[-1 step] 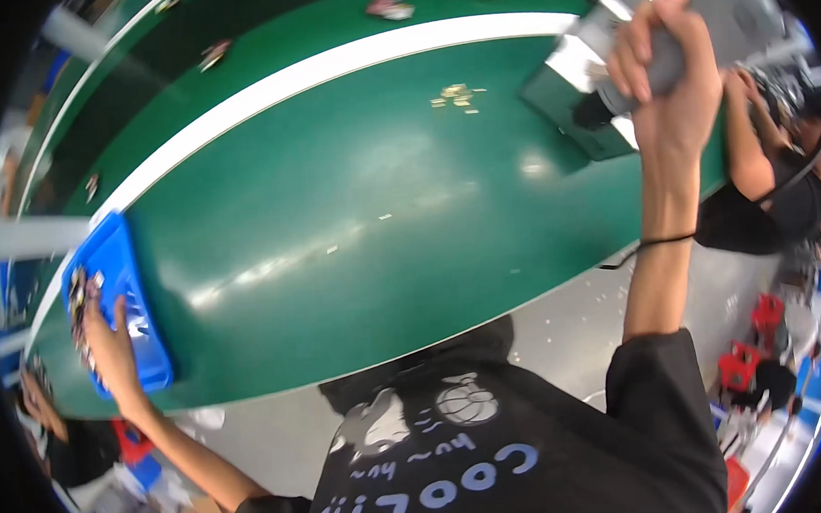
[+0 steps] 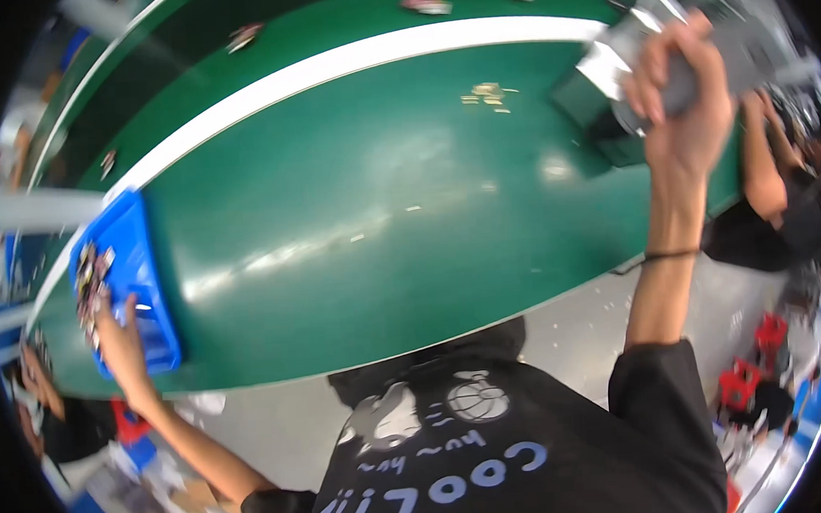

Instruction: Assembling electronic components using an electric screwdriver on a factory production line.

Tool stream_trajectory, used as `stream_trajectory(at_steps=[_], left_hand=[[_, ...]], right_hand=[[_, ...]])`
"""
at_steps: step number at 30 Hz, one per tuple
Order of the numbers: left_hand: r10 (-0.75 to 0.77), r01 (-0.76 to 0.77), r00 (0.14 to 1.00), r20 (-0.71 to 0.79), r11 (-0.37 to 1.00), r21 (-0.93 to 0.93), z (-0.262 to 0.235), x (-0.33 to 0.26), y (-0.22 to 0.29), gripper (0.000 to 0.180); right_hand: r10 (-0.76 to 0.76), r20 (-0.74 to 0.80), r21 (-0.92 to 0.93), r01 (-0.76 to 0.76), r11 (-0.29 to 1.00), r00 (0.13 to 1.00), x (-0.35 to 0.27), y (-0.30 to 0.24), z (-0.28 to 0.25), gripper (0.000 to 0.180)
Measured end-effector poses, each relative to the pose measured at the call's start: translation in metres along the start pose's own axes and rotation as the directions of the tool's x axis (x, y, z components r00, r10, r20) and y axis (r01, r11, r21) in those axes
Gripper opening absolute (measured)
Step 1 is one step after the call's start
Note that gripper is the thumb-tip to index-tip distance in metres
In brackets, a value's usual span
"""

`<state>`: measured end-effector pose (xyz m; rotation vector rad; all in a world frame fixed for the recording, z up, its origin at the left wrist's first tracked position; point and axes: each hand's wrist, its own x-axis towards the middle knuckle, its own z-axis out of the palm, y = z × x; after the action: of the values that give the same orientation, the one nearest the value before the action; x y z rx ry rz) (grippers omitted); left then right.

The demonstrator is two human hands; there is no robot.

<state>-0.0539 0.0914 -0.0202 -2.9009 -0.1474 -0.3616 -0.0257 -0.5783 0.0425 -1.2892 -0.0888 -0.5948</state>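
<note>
Head — left hand (image 2: pixel 121 348) seemingly in tray (image 2: pixel 129 238)

A glossy green bench (image 2: pixel 284 184) is carrying a blue tray (image 2: pixel 127 229) at left, a loose cluster of small yellowish pieces (image 2: pixel 488 93) toward the far side, pale slips (image 2: pixel 413 208) nearer the middle and a shiny metal unit (image 2: pixel 600 67) at right.

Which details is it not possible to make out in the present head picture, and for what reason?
All in the head view:
1. Grey object in the right hand: blur and the fingers hide its exact kind.
2. Left hand at the blue tray: blur hides whether it pinches anything.
3. Heaped pieces in the tray: too small and blurred.
4. Pale yellow bits: too small.
5. Left co-worker: cut off by the dark rim.
</note>
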Motion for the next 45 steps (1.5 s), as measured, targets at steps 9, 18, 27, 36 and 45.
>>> stream_trajectory(at_steps=[9, 18, 27, 36, 45], left_hand=[[-0.33, 0.254, 0.931, -0.153, 0.892, -0.374, 0.032, -0.013, 0.034, 0.038], [-0.18, 0.122, 0.981, -0.073, 0.862, -0.492, 0.042, 0.036, -0.005, 0.043], [-0.212, 0.345, 0.938, 0.274, 0.642, -0.684, 0.006, 0.031, 0.029, 0.048], [0.314, -0.124, 0.949, 0.007, 0.395, -0.91, -0.067, -0.013, 0.242, 0.047], [0.664, -0.501, 0.722, -0.193, 0.309, -0.809, -0.06, -0.052, 0.338, 0.047]], right_hand=[[-0.144, 0.142, 0.192, 0.115, 0.975, 0.979, -0.069, 0.0, 0.041, 0.014], [-0.127, 0.121, 0.097, 0.116, 0.989, 0.984, -0.079, 0.0, 0.07, 0.015], [-0.166, 0.072, 0.146, 0.154, 0.977, 0.984, -0.09, -0.007, 0.058, 0.016], [-0.189, 0.026, 0.159, 0.183, 0.97, 0.982, -0.099, -0.02, 0.059, 0.017], [-0.201, -0.014, 0.15, 0.201, 0.968, 0.979, -0.105, -0.026, 0.036, 0.016]])
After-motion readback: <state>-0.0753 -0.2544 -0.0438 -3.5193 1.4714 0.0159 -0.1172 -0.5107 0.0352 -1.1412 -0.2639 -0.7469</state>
